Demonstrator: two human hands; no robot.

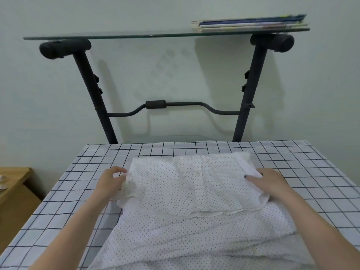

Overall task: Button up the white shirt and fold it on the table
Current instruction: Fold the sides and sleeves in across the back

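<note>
White dotted shirt (187,184), no readable writing

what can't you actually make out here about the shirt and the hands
- Head view: near end of the white shirt is cut off by the bottom edge.
- Left hand: fingertips curl into the cloth, grip unclear.
- Right hand: fingertips partly tucked under a fold.
- Buttons under the folded layer are hidden.
</note>
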